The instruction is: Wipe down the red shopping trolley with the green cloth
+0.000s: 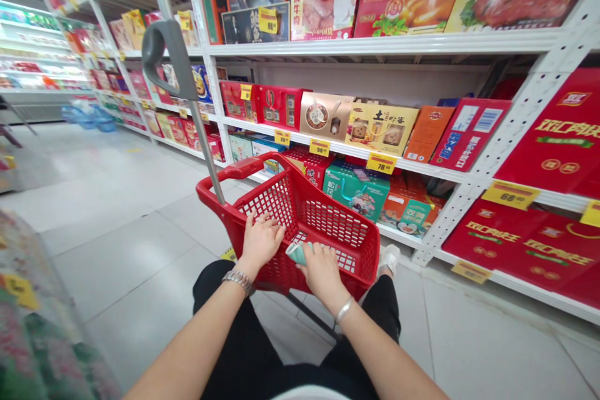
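Observation:
A red plastic shopping basket (328, 215) on wheels stands on the floor in front of me, its grey pull handle (171, 53) raised up to the left. My left hand (260, 240) lies on the basket's near rim with the fingers spread over the edge. My right hand (321, 269) rests on the same rim further right, fingers curled round a small pale green thing (296, 252) that I cannot name. Both wrists wear silver bands. My knees in black trousers are bent under the basket.
White shelves (375, 45) run along the right, stacked with red and yellow gift boxes (469, 131) and yellow price tags (380, 163). Grey floor tiles (117, 212) stretch away to the left. A blurred display (28, 325) sits at the near left.

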`<state>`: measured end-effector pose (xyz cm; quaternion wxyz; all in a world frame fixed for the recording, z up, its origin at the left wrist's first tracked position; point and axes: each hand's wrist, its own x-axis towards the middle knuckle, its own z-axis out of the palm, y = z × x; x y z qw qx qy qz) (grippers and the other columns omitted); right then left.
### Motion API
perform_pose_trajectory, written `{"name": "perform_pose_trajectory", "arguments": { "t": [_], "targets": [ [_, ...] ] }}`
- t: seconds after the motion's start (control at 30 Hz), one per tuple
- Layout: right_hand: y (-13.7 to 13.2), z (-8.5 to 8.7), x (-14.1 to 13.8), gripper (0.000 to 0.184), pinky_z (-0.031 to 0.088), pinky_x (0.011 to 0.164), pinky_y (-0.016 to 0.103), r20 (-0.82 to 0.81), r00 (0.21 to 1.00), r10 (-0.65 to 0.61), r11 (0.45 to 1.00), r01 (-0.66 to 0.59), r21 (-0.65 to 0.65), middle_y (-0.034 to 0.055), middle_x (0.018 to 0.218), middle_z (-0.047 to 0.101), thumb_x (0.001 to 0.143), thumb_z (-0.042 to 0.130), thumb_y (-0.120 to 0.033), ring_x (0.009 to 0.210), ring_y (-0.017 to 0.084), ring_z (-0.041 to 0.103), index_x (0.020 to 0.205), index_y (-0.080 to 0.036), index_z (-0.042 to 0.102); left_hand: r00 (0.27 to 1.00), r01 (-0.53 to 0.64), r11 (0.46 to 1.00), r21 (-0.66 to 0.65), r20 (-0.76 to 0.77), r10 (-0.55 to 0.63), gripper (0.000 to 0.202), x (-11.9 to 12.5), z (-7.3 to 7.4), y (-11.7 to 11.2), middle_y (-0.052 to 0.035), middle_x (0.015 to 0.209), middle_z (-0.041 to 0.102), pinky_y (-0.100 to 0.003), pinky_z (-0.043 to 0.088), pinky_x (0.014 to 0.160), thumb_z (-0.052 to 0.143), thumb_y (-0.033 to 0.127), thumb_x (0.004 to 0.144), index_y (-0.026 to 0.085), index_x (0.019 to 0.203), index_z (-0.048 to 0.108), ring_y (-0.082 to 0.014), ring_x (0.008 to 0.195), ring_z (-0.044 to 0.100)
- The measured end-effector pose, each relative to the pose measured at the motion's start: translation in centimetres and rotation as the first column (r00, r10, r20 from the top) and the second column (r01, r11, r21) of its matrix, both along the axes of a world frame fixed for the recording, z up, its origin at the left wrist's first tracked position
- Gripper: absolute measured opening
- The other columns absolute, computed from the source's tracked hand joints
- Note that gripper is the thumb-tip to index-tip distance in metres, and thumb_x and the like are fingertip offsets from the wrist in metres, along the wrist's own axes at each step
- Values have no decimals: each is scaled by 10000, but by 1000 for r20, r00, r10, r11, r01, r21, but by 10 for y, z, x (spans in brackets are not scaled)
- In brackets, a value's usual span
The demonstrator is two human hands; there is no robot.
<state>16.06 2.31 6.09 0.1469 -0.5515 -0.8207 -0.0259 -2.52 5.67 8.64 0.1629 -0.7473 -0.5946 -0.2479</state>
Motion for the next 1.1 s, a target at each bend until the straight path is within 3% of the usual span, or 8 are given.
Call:
{"name": "perform_pose_trajectory", "arguments": {
  "t": [0.1, 0.23, 0.47, 0.6, 0.7, 0.93, 1.1],
  "targets": [
    [1, 4, -12, 384, 445, 850, 408, -4, 999, 53, 999, -53, -5, 103, 1054, 653, 884, 721, -340, 939, 269, 623, 1223, -204, 604, 1000, -11, 1000, 25, -15, 11, 414, -11, -3, -1, -65, 996, 798, -581, 304, 1096, 412, 313, 976, 264, 789, 779, -301, 1098, 646],
    [-5, -5, 0, 458, 440, 856, 387, 1, 995, 97, 995, -97, 15, 88, 1077, 656, 895, 704, -307, 947, 255, 623, 1321, -227, 556, 999, 2, 999, 48, -43, 0, 396, -25, -6, -3, -43, 1023, 797, -566, 312, 1105, 422, 324, 977, 290, 822, 785, -283, 1100, 643],
    [-13, -28, 71, 347, 396, 894, 365, -42, 998, 40, 999, -40, -1, 59, 1042, 676, 911, 626, -203, 973, 239, 624, 1252, -259, 612, 1000, 18, 1000, 14, -3, -18, 405, -24, -6, 0, -50, 1037, 796, -592, 311, 1100, 416, 302, 974, 282, 830, 794, -294, 1088, 645],
    [-15, -41, 110, 346, 366, 1006, 371, -61, 998, 11, 998, -6, 69, 44, 990, 678, 886, 608, -134, 966, 215, 625, 1212, -248, 634, 999, 32, 999, 16, 23, -32, 393, -16, -5, 2, -50, 1035, 795, -584, 306, 1100, 422, 305, 967, 288, 844, 795, -294, 1091, 639],
    [-14, -51, 124, 340, 333, 1079, 397, -74, 997, 0, 992, 9, 125, 38, 987, 671, 887, 584, -121, 948, 208, 615, 1200, -244, 634, 999, 43, 999, 3, 32, -43, 398, -8, -5, 3, -45, 1028, 795, -577, 294, 1106, 415, 309, 973, 286, 843, 791, -296, 1107, 633],
    [-24, -59, 118, 300, 364, 1078, 412, -88, 993, -80, 986, 92, 137, 47, 942, 652, 884, 556, -89, 962, 233, 593, 1134, -226, 646, 997, 79, 997, -21, -21, -80, 414, -3, -3, 21, -43, 1013, 795, -575, 303, 1115, 415, 307, 967, 287, 781, 784, -284, 1090, 636],
    [-40, -59, 92, 370, 390, 1067, 432, -88, 989, -117, 978, 130, 164, 75, 981, 653, 868, 580, -76, 973, 257, 591, 1215, -199, 616, 995, 7, 998, -63, -95, -13, 425, 1, -3, 35, -103, 1010, 784, -641, 257, 1147, 421, 283, 955, 236, 730, 779, -335, 1181, 615]
  ]
}}
